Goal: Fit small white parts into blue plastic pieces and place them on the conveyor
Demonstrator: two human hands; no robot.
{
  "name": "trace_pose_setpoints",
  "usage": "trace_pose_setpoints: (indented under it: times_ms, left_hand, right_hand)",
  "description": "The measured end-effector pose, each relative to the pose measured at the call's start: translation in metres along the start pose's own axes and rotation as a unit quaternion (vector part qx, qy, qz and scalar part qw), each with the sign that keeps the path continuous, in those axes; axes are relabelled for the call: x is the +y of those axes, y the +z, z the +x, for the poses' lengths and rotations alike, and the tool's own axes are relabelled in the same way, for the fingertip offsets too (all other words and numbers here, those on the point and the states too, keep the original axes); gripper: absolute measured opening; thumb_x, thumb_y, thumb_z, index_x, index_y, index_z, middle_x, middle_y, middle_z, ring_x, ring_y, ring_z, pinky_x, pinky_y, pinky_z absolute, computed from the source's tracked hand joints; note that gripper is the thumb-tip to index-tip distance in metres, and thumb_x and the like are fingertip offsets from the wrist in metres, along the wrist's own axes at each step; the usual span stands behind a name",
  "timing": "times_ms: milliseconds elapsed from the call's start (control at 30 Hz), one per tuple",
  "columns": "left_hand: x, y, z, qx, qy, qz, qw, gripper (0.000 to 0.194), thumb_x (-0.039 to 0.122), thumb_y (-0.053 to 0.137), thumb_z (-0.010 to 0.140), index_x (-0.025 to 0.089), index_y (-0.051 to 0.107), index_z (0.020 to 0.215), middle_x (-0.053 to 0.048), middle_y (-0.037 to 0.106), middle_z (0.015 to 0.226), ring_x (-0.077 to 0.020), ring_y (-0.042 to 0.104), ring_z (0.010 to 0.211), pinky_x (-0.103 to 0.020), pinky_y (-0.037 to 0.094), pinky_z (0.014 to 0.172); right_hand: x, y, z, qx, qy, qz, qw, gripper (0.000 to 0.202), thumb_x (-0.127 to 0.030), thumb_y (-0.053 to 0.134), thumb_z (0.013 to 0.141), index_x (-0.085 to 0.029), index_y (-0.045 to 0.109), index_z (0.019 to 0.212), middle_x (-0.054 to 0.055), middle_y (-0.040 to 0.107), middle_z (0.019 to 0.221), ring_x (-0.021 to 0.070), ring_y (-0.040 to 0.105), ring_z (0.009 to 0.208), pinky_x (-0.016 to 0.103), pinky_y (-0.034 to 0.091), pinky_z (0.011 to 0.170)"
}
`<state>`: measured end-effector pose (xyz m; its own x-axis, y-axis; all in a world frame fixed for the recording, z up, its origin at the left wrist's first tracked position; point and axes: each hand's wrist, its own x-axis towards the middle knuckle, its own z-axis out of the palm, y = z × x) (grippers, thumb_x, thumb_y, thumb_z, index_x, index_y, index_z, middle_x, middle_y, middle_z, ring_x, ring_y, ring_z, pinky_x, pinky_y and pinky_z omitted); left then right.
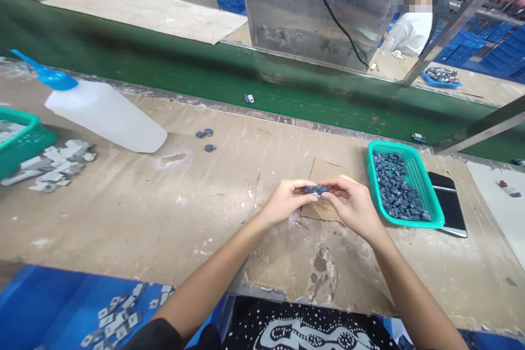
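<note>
Landmark: the green basket (417,172) of small dark blue-grey pieces (400,191).

Edges and room. The table (197,202) has a worn, stained brown covering. Its near edge passes in front of the basket, with both forearms crossing it. Its far edge, behind the basket, runs along a green strip (172,60); a metal post (484,131) slants up from just beyond the basket's far right corner. On the right, a black flat device (449,202) lies partly beneath the basket, narrowing the room there. The right hand (356,202) is near the basket's left wall, a small gap between them. Wider room extends left of the basket, past the left hand (287,199), to a white bottle (109,112) with a blue top; three loose dark pieces (210,147) lie in that stretch, nearer the bottle.

Held piece. The dark piece (315,190) is left of the basket, raised above a torn cardboard scrap (322,210). Both hands grip it: left thumb and fingers pinch one end, right thumb and fingers the other. It looks elongated and dark blue-grey, with a pale patch along the near side. Fingertips cover its ends; cannot tell whether it is one part or two.
</note>
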<state>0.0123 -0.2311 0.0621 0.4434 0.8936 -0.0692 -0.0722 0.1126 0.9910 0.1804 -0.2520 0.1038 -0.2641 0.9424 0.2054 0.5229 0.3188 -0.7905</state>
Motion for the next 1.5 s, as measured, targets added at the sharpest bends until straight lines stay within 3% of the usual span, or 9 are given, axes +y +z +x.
trace_pose_setpoints:
  times_ms: [167, 433, 667, 967, 1167, 1333, 1433, 1500]
  left_hand:
    - [-0.003, -0.003, 0.002, -0.02, -0.001, -0.033, 0.999, 0.018, 0.019, 0.063, 0.07, 0.012, 0.063, 0.086, -0.004, 0.065, 0.087, -0.012, 0.059, 0.079, -0.024, 0.046, 0.076]
    - [-0.002, 0.0, 0.0, 0.001, -0.01, -0.033, 0.999, 0.021, 0.024, 0.065, 0.069, 0.012, 0.061, 0.087, -0.003, 0.063, 0.082, -0.0119, 0.058, 0.074, -0.024, 0.046, 0.071]
    - [-0.002, -0.001, -0.004, -0.037, 0.004, -0.022, 0.999, 0.018, 0.025, 0.061, 0.075, 0.013, 0.061, 0.089, -0.002, 0.061, 0.08, -0.0101, 0.057, 0.073, -0.022, 0.046, 0.069]
    - [0.003, 0.01, -0.013, 0.042, 0.055, 0.06, 0.996, 0.023, 0.027, 0.059, 0.076, 0.014, 0.063, 0.095, -0.006, 0.066, 0.09, -0.016, 0.061, 0.081, -0.026, 0.05, 0.074]
    - [0.003, 0.014, -0.017, 0.089, 0.1, 0.088, 0.987, 0.019, 0.026, 0.059, 0.076, 0.015, 0.064, 0.09, -0.005, 0.067, 0.088, -0.0149, 0.062, 0.079, -0.027, 0.051, 0.075]
    - [0.006, 0.011, -0.011, 0.041, 0.025, 0.004, 0.999, 0.021, 0.023, 0.065, 0.07, 0.014, 0.063, 0.088, -0.005, 0.067, 0.085, -0.0133, 0.062, 0.075, -0.025, 0.051, 0.071]
    - [0.01, 0.01, -0.008, -0.018, -0.063, -0.101, 0.993, 0.025, 0.023, 0.068, 0.066, 0.012, 0.061, 0.087, -0.002, 0.065, 0.071, -0.0102, 0.06, 0.06, -0.023, 0.05, 0.06]
    - [0.012, 0.012, -0.009, -0.049, -0.1, -0.149, 0.983, 0.023, 0.023, 0.069, 0.065, 0.011, 0.06, 0.082, -0.002, 0.064, 0.065, -0.0085, 0.058, 0.054, -0.021, 0.048, 0.056]
  right_hand:
    - [-0.001, -0.002, 0.0, -0.014, 0.003, -0.014, 1.0, 0.008, -0.017, 0.053, 0.08, -0.017, 0.06, 0.083, 0.004, 0.061, 0.08, 0.0179, 0.058, 0.07, 0.028, 0.048, 0.063]
    - [-0.007, -0.001, 0.003, 0.013, 0.026, -0.023, 0.999, 0.006, -0.019, 0.056, 0.073, -0.016, 0.06, 0.073, 0.003, 0.057, 0.067, 0.0159, 0.054, 0.057, 0.025, 0.044, 0.051]
    - [-0.001, -0.004, 0.0, -0.022, 0.033, 0.028, 0.999, 0.008, -0.021, 0.055, 0.077, -0.017, 0.063, 0.078, 0.004, 0.057, 0.072, 0.0178, 0.055, 0.063, 0.027, 0.046, 0.056]
    - [-0.013, 0.002, -0.007, 0.043, -0.008, -0.047, 0.998, 0.01, -0.017, 0.048, 0.079, -0.017, 0.057, 0.073, 0.002, 0.048, 0.065, 0.0154, 0.049, 0.057, 0.024, 0.037, 0.05]
    - [-0.018, 0.003, -0.006, 0.038, -0.016, 0.008, 0.999, 0.011, -0.018, 0.049, 0.08, -0.017, 0.057, 0.072, 0.002, 0.05, 0.067, 0.0139, 0.05, 0.057, 0.022, 0.038, 0.049]
    - [-0.006, -0.004, -0.003, 0.009, 0.038, 0.115, 0.993, 0.01, -0.024, 0.057, 0.077, -0.017, 0.063, 0.075, 0.003, 0.056, 0.07, 0.0157, 0.055, 0.061, 0.024, 0.044, 0.054]
    - [0.004, -0.016, 0.002, -0.073, 0.084, 0.22, 0.969, 0.013, -0.029, 0.066, 0.073, -0.016, 0.065, 0.073, 0.003, 0.058, 0.072, 0.0163, 0.057, 0.064, 0.025, 0.046, 0.056]
    - [0.008, -0.023, 0.004, -0.145, 0.115, 0.292, 0.938, 0.015, -0.03, 0.069, 0.071, -0.016, 0.066, 0.077, 0.003, 0.06, 0.074, 0.0163, 0.057, 0.066, 0.026, 0.048, 0.058]
